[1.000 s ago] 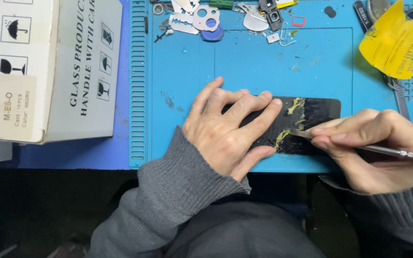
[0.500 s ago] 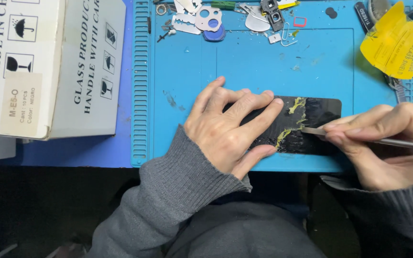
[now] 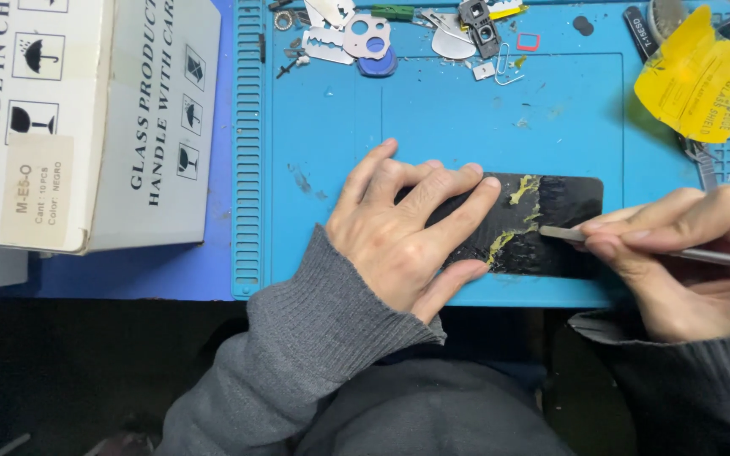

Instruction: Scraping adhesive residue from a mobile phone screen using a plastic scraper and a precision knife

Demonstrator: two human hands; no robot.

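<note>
Head cam view: left hand lies flat, fingers spread and pressing down on the black panel, which sits on the blue mat near its front edge; right hand pinches a thin metal scraper, tip on the panel's right half; yellowish glue streaks mid-panel look like what's left, the right end looks mostly clean; white cardboard box sits off left.

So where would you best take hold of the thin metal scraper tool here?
Grip the metal scraper tool along its slim shaft, from the right, pen-style. It lies nearly level with its flat tip on the black panel, as the right hand pinches it. The left hand covers the panel's other end.
</note>
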